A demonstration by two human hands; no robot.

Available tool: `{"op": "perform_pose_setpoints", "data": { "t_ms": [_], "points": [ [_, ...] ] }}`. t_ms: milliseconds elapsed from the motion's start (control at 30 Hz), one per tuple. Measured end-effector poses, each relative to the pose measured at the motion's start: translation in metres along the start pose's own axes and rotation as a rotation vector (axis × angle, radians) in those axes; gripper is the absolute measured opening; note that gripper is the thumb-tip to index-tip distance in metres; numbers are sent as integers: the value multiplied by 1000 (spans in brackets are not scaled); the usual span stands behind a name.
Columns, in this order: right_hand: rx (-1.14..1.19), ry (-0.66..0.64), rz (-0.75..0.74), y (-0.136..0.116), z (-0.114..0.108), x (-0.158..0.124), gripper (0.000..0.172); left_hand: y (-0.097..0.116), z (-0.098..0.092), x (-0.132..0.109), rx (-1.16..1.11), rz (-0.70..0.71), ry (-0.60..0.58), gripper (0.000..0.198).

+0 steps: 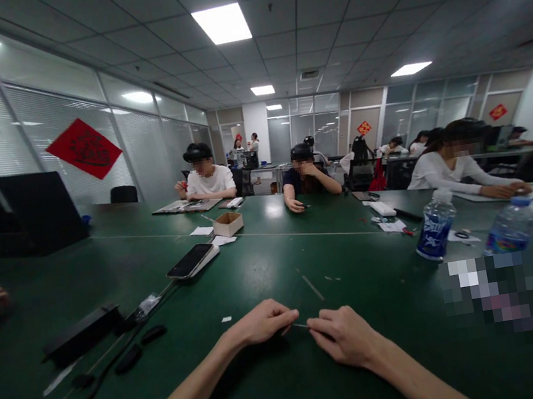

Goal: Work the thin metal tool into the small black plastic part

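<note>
Thin item (300,325) between left hand (263,321) and right hand (344,337): too small to ID. Pixelated patch (497,294) at 4 o'clock hides what's there. Laptop (11,216) cut off, 9 o'clock.

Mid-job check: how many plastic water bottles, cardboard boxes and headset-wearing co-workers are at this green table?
Plastic water bottles: 2
Cardboard boxes: 1
Headset-wearing co-workers: 3
Total: 6

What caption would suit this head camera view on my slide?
Left hand and right hand hold a thin pale strip between them over a dark green table, seated people beyond.
</note>
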State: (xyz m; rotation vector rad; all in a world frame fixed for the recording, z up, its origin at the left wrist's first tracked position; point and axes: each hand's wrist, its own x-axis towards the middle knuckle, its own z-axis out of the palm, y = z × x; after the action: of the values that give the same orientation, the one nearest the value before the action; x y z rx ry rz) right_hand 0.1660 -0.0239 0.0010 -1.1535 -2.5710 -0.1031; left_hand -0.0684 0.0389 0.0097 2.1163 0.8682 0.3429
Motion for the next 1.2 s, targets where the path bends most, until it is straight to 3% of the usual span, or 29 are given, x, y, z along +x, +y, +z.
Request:
{"op": "perform_pose_setpoints", "data": {
  "t_ms": [100, 333, 567, 900, 1200],
  "points": [
    [0, 9, 26, -2, 2, 0, 26, 1, 0, 1, -9, -4, 26, 59],
    [13, 59, 159, -7, 10, 2, 31, 4, 15, 11, -2, -17, 288, 62],
    [-16, 50, 224, -10, 13, 4, 34, 9, 23, 10, 266, 2, 448, 54],
    [96, 86, 185, -7, 10, 1, 32, 16, 23, 7, 215, 32, 422, 55],
    [89, 59, 109, -4, 5, 0, 28, 21, 15, -1, 184, 42, 289, 56]
  ]
}}
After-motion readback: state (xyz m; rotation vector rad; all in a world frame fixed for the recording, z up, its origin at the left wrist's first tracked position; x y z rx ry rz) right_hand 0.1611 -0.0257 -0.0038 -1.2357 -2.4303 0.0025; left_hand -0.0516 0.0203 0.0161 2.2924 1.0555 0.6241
